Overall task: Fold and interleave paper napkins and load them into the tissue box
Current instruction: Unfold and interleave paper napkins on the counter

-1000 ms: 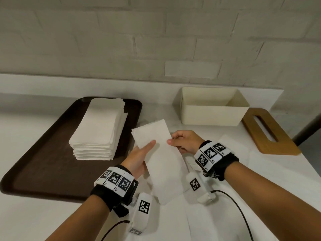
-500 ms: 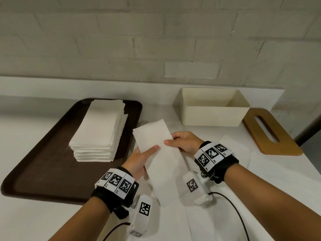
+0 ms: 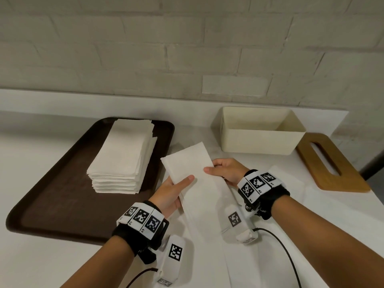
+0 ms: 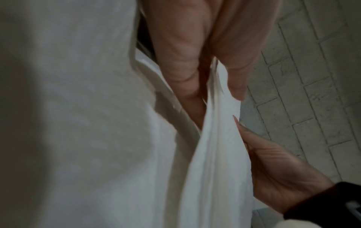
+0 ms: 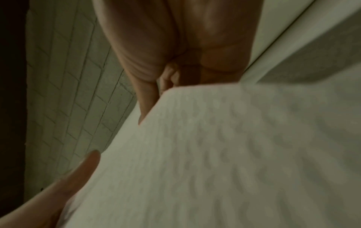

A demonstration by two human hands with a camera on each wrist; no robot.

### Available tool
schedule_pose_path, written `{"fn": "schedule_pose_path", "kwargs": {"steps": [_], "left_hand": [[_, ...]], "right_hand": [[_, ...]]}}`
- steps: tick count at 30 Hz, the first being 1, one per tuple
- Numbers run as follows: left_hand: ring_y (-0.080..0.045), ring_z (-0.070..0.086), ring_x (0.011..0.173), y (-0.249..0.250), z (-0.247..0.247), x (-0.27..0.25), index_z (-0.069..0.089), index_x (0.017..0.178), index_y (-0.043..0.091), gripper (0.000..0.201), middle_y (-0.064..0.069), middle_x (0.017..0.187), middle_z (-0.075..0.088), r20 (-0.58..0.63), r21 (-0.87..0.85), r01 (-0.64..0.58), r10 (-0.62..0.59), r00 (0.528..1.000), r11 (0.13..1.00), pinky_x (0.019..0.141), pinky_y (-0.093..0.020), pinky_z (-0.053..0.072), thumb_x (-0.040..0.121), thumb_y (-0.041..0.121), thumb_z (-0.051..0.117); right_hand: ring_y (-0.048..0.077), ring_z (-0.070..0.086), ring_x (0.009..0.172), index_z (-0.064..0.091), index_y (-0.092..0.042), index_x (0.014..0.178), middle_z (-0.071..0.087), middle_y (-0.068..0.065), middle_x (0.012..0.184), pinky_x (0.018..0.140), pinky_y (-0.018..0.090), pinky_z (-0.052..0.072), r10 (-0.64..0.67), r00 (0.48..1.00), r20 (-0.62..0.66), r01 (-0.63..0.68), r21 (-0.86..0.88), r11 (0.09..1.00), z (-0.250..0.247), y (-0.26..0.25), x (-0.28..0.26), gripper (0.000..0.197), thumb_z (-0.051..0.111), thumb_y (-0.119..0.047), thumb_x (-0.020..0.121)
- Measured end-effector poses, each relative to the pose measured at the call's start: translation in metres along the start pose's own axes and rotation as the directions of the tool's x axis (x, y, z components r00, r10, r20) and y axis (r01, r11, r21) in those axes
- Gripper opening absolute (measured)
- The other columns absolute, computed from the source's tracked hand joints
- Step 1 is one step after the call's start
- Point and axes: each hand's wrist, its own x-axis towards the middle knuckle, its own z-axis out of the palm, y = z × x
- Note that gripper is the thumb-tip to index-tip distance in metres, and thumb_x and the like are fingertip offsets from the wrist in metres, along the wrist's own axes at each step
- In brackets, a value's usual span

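Note:
A white folded paper napkin (image 3: 193, 165) is held up above the counter between both hands. My left hand (image 3: 176, 189) pinches its left edge, thumb on top and fingers under it. On the right edge my right hand (image 3: 220, 171) pinches it the same way. In the left wrist view the napkin (image 4: 218, 146) hangs between my left hand's fingers (image 4: 232, 74) and the right hand (image 4: 277, 166). In the right wrist view the napkin (image 5: 224, 154) fills the frame. More napkins (image 3: 209, 246) lie flat on the counter under my hands. An open cream tissue box (image 3: 259, 138) stands behind.
A dark brown tray (image 3: 52, 204) at the left carries a stack of white napkins (image 3: 122, 159). A wooden lid with a slot (image 3: 330, 163) lies to the right of the box. A white brick wall (image 3: 187, 48) runs behind the counter (image 3: 342, 215).
Both hands keep their hold on the napkin. The thumbs have come slightly closer together on it; otherwise little has moved.

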Motion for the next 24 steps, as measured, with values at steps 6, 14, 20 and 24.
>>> {"fn": "schedule_pose_path", "kwargs": {"steps": [6, 14, 20, 24], "left_hand": [[-0.021, 0.061, 0.105, 0.0, 0.004, 0.001, 0.048, 0.129, 0.014, 0.04, -0.007, 0.117, 0.064, -0.022, -0.008, -0.012, 0.012, 1.0, 1.0, 0.083, -0.035, 0.052, 0.09, 0.011, 0.054], [-0.018, 0.064, 0.093, 0.033, 0.014, -0.013, 0.055, 0.119, 0.012, 0.028, -0.003, 0.106, 0.067, -0.068, 0.084, -0.154, 0.16, 0.985, 0.984, 0.075, -0.03, 0.056, 0.092, 0.006, 0.05], [-0.02, 0.062, 0.085, 0.067, -0.003, -0.039, 0.052, 0.114, 0.008, 0.025, -0.007, 0.099, 0.065, -0.119, 0.179, -0.148, 0.171, 0.978, 0.973, 0.059, -0.022, 0.058, 0.09, 0.001, 0.05], [-0.021, 0.062, 0.087, 0.05, -0.023, -0.054, 0.051, 0.119, 0.004, 0.028, -0.01, 0.104, 0.065, -0.199, 0.178, -0.042, 0.077, 0.977, 0.983, 0.07, -0.028, 0.055, 0.091, 0.002, 0.049]], "right_hand": [[0.007, 0.064, 0.059, 0.064, -0.014, 0.078, 0.065, 0.003, 0.078, 0.066, 0.02, 0.053, -0.016, 1.0, 0.021, 0.016, 0.018, 1.0, 0.004, 0.001, -0.002, 0.006, 0.066, -0.011, 0.083], [0.015, 0.066, 0.094, 0.06, -0.015, 0.113, 0.069, 0.002, 0.103, 0.081, 0.025, 0.052, 0.052, 0.997, 0.049, -0.045, -0.13, 0.99, -0.006, -0.021, -0.021, 0.049, 0.067, -0.047, 0.076], [0.009, 0.06, 0.051, 0.058, -0.005, 0.104, 0.059, 0.004, 0.073, 0.051, 0.023, 0.051, -0.026, 0.997, -0.071, 0.015, -0.142, 0.99, -0.019, -0.038, -0.024, 0.019, 0.054, -0.018, 0.091], [0.021, 0.056, 0.082, 0.047, -0.002, 0.13, 0.056, 0.004, 0.094, 0.079, 0.034, 0.05, 0.053, 0.967, -0.249, -0.169, -0.472, 0.866, -0.025, -0.028, 0.001, 0.059, 0.067, -0.029, 0.082]]}}
